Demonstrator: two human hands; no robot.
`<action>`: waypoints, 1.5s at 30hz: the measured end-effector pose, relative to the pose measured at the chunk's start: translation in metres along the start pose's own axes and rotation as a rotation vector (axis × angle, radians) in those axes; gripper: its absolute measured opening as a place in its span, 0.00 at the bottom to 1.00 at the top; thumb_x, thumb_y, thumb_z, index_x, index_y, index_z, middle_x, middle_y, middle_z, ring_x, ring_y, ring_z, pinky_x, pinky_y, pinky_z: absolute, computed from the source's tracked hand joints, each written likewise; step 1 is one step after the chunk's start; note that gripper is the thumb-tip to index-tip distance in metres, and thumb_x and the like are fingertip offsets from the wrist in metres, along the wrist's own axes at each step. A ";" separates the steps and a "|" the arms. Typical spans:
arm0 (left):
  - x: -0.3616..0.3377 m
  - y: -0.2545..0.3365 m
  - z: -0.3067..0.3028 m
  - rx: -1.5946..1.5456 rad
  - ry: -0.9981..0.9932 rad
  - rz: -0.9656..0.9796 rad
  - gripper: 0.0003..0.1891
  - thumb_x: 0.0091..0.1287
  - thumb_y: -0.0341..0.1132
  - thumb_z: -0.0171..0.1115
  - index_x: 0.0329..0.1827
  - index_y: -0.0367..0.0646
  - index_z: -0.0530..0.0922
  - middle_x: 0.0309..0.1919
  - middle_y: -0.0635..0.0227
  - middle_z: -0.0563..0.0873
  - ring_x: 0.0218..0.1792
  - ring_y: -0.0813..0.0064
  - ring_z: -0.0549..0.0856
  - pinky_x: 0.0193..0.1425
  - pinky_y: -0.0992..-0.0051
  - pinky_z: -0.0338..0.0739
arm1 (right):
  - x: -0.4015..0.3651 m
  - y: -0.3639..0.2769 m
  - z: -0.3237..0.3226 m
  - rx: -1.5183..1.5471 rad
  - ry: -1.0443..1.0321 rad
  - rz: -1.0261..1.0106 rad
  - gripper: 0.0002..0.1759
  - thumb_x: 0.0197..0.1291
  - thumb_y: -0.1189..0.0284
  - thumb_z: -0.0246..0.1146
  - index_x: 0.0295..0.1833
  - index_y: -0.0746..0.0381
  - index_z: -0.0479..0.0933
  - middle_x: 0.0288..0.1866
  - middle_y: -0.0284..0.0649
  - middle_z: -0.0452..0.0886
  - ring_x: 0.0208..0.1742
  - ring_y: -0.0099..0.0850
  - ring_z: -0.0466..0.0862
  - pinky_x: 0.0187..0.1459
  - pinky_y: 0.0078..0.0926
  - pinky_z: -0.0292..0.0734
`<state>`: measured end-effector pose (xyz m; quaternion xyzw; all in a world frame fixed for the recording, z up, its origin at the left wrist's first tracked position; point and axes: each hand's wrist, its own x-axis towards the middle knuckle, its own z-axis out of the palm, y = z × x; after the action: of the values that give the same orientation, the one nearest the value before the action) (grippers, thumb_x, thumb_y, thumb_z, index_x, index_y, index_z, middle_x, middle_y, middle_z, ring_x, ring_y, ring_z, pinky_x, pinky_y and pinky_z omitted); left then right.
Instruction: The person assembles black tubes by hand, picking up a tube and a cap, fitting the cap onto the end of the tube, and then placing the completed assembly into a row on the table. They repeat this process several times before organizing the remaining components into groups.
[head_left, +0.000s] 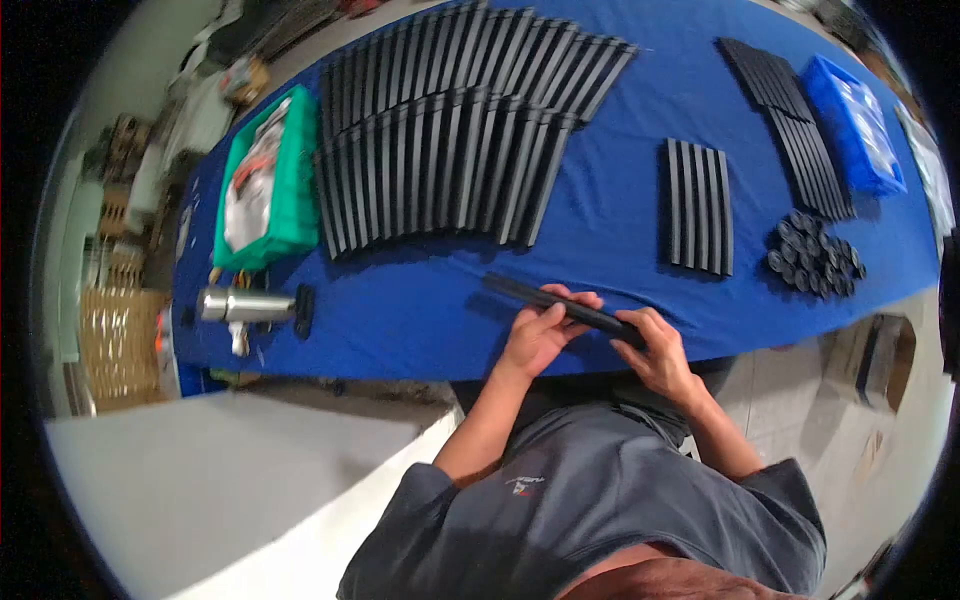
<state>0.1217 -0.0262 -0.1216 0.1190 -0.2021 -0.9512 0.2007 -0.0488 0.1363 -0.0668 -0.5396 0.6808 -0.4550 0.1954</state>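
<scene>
A long black tube (530, 292) lies slantwise across both my hands, just over the near edge of the blue-covered table. My left hand (545, 333) grips it around its middle, thumb on top. Wrapped round its right end is my right hand (655, 350), which hides that tip. Ahead of my hands a short row of black tubes (698, 210) lies side by side. A much larger spread of similar tubes (430, 165) fills the far left part of the table in two rows.
On the left stand a green crate (300, 200) with bagged items and a steel bottle (245, 305) on its side. At right are a pile of round black caps (815, 255), more black strips (790, 120) and a blue bin (825, 110). The blue tablecloth (400, 320) covers the table.
</scene>
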 end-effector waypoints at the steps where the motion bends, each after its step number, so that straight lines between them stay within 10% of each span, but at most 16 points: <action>1: 0.000 -0.001 0.000 0.002 -0.004 -0.013 0.13 0.77 0.31 0.62 0.62 0.45 0.76 0.65 0.47 0.82 0.72 0.47 0.78 0.75 0.47 0.76 | 0.002 -0.005 -0.004 0.223 -0.091 0.284 0.21 0.64 0.71 0.73 0.59 0.68 0.79 0.36 0.40 0.84 0.37 0.29 0.86 0.40 0.33 0.81; 3: -0.001 0.000 -0.001 0.013 0.001 -0.023 0.13 0.77 0.31 0.62 0.62 0.45 0.76 0.65 0.46 0.82 0.72 0.46 0.78 0.75 0.46 0.75 | 0.002 -0.001 -0.011 0.678 -0.206 0.686 0.20 0.67 0.68 0.72 0.58 0.68 0.79 0.30 0.33 0.83 0.30 0.24 0.84 0.34 0.30 0.80; 6: 0.001 0.000 -0.002 0.007 0.015 -0.025 0.14 0.76 0.31 0.63 0.62 0.44 0.76 0.65 0.45 0.82 0.72 0.45 0.77 0.74 0.45 0.77 | -0.003 0.001 -0.005 0.390 -0.130 0.506 0.20 0.66 0.68 0.72 0.58 0.67 0.80 0.34 0.37 0.84 0.32 0.27 0.85 0.36 0.31 0.81; 7: 0.000 0.000 -0.002 -0.006 0.000 -0.022 0.14 0.76 0.31 0.63 0.63 0.44 0.76 0.66 0.44 0.81 0.72 0.45 0.77 0.74 0.45 0.77 | 0.000 0.008 -0.001 0.040 0.055 -0.049 0.21 0.65 0.67 0.73 0.58 0.67 0.80 0.38 0.42 0.84 0.35 0.30 0.85 0.37 0.33 0.80; 8: 0.001 0.000 -0.003 -0.013 -0.001 -0.021 0.15 0.76 0.31 0.63 0.63 0.44 0.76 0.65 0.45 0.82 0.72 0.45 0.77 0.74 0.45 0.77 | -0.003 0.008 -0.001 0.018 0.030 -0.036 0.22 0.64 0.66 0.74 0.58 0.67 0.80 0.42 0.45 0.84 0.36 0.32 0.86 0.39 0.34 0.81; 13: -0.003 0.000 -0.004 0.043 0.016 0.002 0.15 0.76 0.33 0.64 0.63 0.44 0.77 0.65 0.47 0.83 0.72 0.45 0.77 0.74 0.44 0.77 | 0.003 0.000 -0.012 0.616 -0.218 0.682 0.22 0.65 0.68 0.73 0.60 0.67 0.80 0.39 0.39 0.82 0.30 0.26 0.84 0.34 0.28 0.80; 16: 0.000 0.000 -0.002 0.046 0.015 0.002 0.14 0.76 0.33 0.65 0.62 0.45 0.77 0.65 0.46 0.83 0.70 0.47 0.79 0.72 0.47 0.79 | -0.006 0.012 -0.001 0.050 -0.021 -0.004 0.21 0.66 0.65 0.71 0.59 0.66 0.79 0.45 0.50 0.85 0.45 0.45 0.87 0.46 0.39 0.83; 18: -0.002 0.000 -0.009 0.037 0.017 0.011 0.14 0.76 0.33 0.64 0.62 0.44 0.77 0.65 0.45 0.82 0.71 0.46 0.79 0.73 0.46 0.79 | -0.001 -0.001 -0.012 0.212 -0.093 0.138 0.23 0.66 0.66 0.71 0.62 0.65 0.78 0.44 0.49 0.85 0.45 0.46 0.86 0.49 0.41 0.81; 20: -0.001 0.000 -0.013 0.051 -0.009 0.004 0.14 0.77 0.33 0.63 0.62 0.43 0.77 0.66 0.44 0.82 0.71 0.46 0.78 0.73 0.45 0.79 | 0.009 -0.016 -0.028 0.683 -0.346 0.728 0.22 0.67 0.67 0.70 0.62 0.65 0.78 0.45 0.50 0.85 0.45 0.49 0.86 0.48 0.42 0.82; 24: 0.000 0.001 -0.012 0.057 -0.004 0.011 0.14 0.78 0.33 0.62 0.63 0.42 0.76 0.67 0.43 0.81 0.71 0.45 0.78 0.73 0.44 0.78 | -0.011 0.010 -0.004 0.042 -0.035 -0.013 0.21 0.67 0.67 0.70 0.61 0.65 0.78 0.45 0.50 0.85 0.46 0.47 0.87 0.44 0.39 0.83; 29: -0.001 0.003 -0.008 0.076 -0.027 0.008 0.15 0.78 0.35 0.62 0.64 0.41 0.80 0.67 0.46 0.81 0.72 0.48 0.78 0.76 0.46 0.75 | 0.005 -0.009 -0.031 0.610 -0.338 0.671 0.22 0.68 0.63 0.71 0.60 0.65 0.78 0.43 0.48 0.84 0.40 0.42 0.88 0.41 0.38 0.84; 32: -0.002 0.003 -0.011 0.078 -0.031 0.004 0.15 0.78 0.34 0.61 0.64 0.41 0.80 0.67 0.45 0.81 0.72 0.47 0.78 0.76 0.46 0.75 | -0.011 0.020 0.002 0.057 0.075 -0.101 0.23 0.68 0.61 0.71 0.60 0.65 0.78 0.37 0.44 0.86 0.36 0.38 0.88 0.38 0.36 0.84; 36: 0.000 0.002 -0.012 0.056 -0.036 0.010 0.14 0.78 0.32 0.62 0.63 0.40 0.80 0.68 0.44 0.80 0.73 0.47 0.76 0.77 0.46 0.74 | 0.003 -0.009 -0.030 0.504 -0.265 0.531 0.20 0.66 0.64 0.71 0.57 0.65 0.81 0.40 0.49 0.86 0.42 0.45 0.88 0.45 0.41 0.82; 38: -0.001 0.003 -0.010 0.052 -0.030 0.019 0.14 0.77 0.31 0.62 0.63 0.41 0.79 0.69 0.44 0.79 0.73 0.46 0.76 0.77 0.46 0.74 | -0.003 0.024 -0.007 0.272 -0.081 0.124 0.20 0.66 0.62 0.70 0.55 0.65 0.82 0.40 0.49 0.86 0.41 0.43 0.87 0.44 0.41 0.81; 45: -0.009 0.023 0.000 0.062 0.035 0.133 0.16 0.76 0.34 0.64 0.63 0.42 0.78 0.67 0.48 0.81 0.72 0.48 0.77 0.75 0.45 0.76 | 0.004 0.049 -0.004 0.416 -0.124 0.090 0.20 0.68 0.62 0.70 0.56 0.66 0.81 0.40 0.46 0.86 0.39 0.39 0.86 0.42 0.38 0.80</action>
<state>0.1369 -0.0417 -0.1100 0.1281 -0.2351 -0.9268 0.2632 -0.0809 0.1343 -0.1044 -0.4838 0.5824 -0.5423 0.3642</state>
